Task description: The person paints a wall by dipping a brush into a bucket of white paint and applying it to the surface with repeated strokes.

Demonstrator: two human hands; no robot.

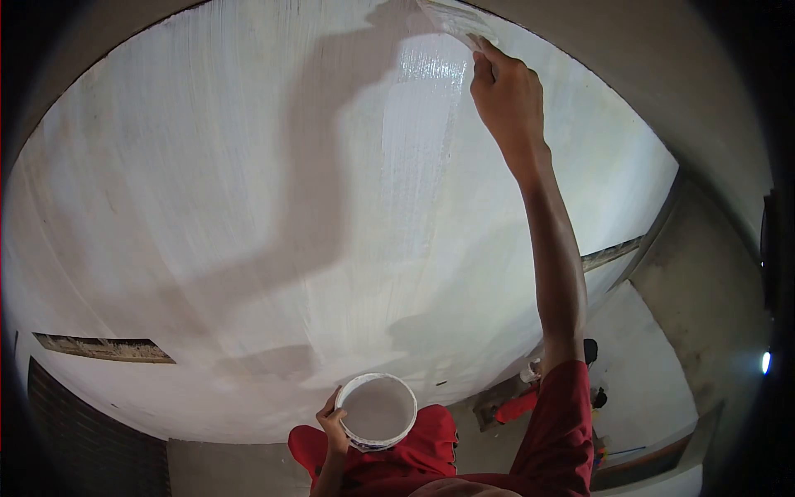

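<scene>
My right hand is raised high on the wall, its fingers closed on a wide, pale brush that touches the wall near its top edge. A wet, shiny patch of paint shows on the wall just below the brush. Low in the view, my left hand grips the rim of a white bucket at its left side. Pale liquid lies inside the bucket, which is above my red-clothed legs.
Dark openings show in the wall at the lower left and right. A person in red is at the lower right, beyond my right arm. A bright lamp shines at the far right. Dark slatted panel at lower left.
</scene>
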